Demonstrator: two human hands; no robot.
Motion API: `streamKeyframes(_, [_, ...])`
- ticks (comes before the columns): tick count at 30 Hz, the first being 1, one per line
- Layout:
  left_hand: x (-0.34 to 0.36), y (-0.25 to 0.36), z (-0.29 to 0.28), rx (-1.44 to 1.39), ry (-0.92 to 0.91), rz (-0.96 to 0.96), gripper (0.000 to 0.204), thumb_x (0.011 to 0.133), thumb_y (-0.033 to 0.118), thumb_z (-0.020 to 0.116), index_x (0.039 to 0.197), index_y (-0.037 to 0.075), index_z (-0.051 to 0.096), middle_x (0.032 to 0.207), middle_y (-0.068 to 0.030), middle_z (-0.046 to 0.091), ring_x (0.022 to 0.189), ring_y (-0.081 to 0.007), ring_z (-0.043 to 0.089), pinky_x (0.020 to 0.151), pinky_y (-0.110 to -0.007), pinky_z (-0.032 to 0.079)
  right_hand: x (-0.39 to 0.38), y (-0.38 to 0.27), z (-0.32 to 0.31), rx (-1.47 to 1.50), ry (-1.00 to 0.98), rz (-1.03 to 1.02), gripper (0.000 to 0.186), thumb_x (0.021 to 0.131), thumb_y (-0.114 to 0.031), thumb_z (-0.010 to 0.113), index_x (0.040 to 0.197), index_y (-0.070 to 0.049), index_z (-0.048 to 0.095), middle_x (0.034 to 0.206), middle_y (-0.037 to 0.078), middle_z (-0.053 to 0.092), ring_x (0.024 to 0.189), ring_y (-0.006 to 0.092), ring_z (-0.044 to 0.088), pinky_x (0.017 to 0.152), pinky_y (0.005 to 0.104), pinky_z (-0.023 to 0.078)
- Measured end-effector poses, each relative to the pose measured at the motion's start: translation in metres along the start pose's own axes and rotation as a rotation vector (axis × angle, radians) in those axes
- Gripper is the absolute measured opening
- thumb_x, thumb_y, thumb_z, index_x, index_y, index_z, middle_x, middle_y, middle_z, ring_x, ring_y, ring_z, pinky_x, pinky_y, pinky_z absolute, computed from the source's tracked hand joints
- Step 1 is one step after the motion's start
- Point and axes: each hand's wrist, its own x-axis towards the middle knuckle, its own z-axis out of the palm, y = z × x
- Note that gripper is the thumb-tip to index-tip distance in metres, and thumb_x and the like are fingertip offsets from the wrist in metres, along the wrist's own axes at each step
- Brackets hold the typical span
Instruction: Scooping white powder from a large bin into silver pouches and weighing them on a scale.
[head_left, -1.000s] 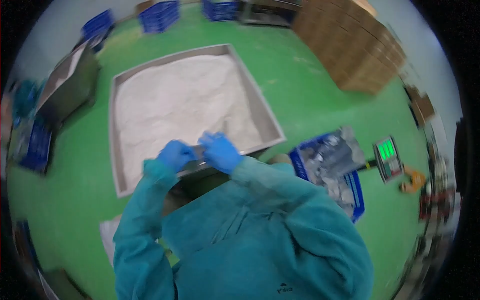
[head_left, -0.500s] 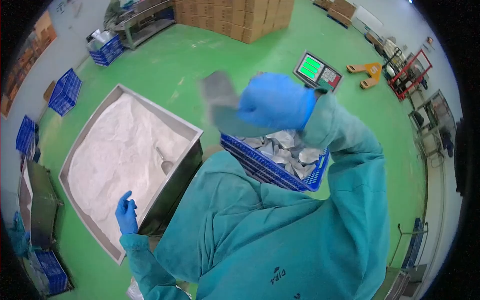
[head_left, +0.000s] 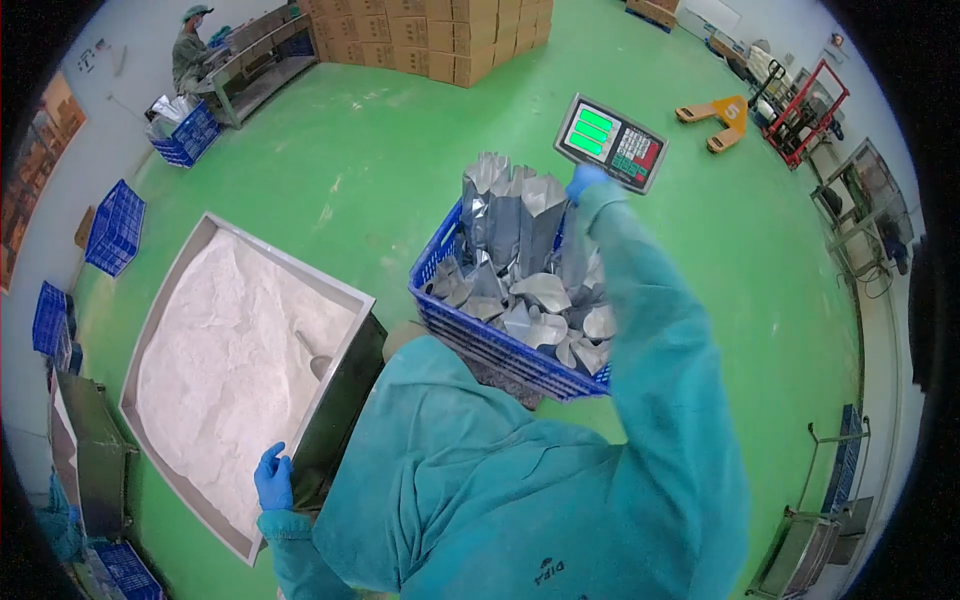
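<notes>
While right hand [head_left: 587, 182] is at blue crate's [head_left: 495, 346] far edge, keep silver pouch [head_left: 572, 245] upright. Right fingers: can't tell. Left hand [head_left: 274, 478] by tub's [head_left: 290, 262] near edge, fingers part-wide.

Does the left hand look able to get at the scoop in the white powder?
Probably yes: the left hand is at the rim of the bin, looks empty, and nothing visible blocks the way over the powder to the scoop, whose handle shows.
</notes>
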Motion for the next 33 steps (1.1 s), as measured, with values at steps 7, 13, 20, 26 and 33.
streamKeyframes(7, [-0.014,0.024,0.010,0.040,-0.050,-0.016,0.030,0.082,0.005,0.056,0.111,0.002,0.057,0.069,-0.0022,0.051,0.064,-0.0103,0.048,0.061,-0.024,0.041,-0.006,-0.016,0.088,0.175,-0.098,0.024,0.035,0.080,-0.030,0.045,0.097,-0.007,0.065,0.103,0.017,0.062,0.097,0.0345,0.059,0.084,0.0405,0.047])
streamKeyframes(13, [-0.014,0.025,0.013,-0.011,-0.025,0.007,0.030,0.081,0.005,0.056,0.111,0.002,0.057,0.070,-0.0026,0.051,0.065,-0.0105,0.048,0.062,-0.025,0.042,-0.053,0.018,-0.011,0.393,-0.085,0.221,0.053,0.088,-0.047,0.036,0.093,-0.003,0.065,0.087,0.019,0.064,0.084,0.0347,0.061,0.078,0.0437,0.045])
streamKeyframes(20, [-0.005,0.088,0.109,-0.377,-0.071,0.025,0.038,0.088,0.018,0.051,0.122,0.004,0.048,0.094,-0.0084,0.057,0.076,-0.0140,0.052,0.065,-0.027,0.044,-0.201,-0.169,-0.041,1.151,-0.026,-0.307,0.029,0.087,-0.032,0.048,0.101,-0.011,0.064,0.090,0.009,0.066,0.079,0.0226,0.064,0.070,0.0335,0.050])
streamKeyframes(26, [0.002,0.099,0.187,-1.635,-0.473,-0.128,0.070,0.090,0.058,0.027,0.135,0.005,0.030,0.133,-0.0207,0.038,0.120,-0.0326,0.040,0.098,-0.045,0.033,-0.397,-0.367,-0.039,0.986,0.050,-0.760,0.052,0.079,-0.028,0.058,0.126,-0.009,0.046,0.126,0.018,0.045,0.113,0.0323,0.044,0.099,0.0457,0.030])
streamKeyframes(33, [-0.122,0.015,0.004,-0.227,0.171,0.016,0.038,0.088,0.020,0.052,0.118,-0.004,0.051,0.109,-0.0171,0.059,0.095,-0.0238,0.059,0.074,-0.030,0.049,-0.363,-0.356,-0.009,1.096,-0.090,-1.005,0.051,0.082,-0.040,0.054,0.118,-0.004,0.050,0.117,0.019,0.052,0.111,0.0348,0.046,0.097,0.0434,0.035])
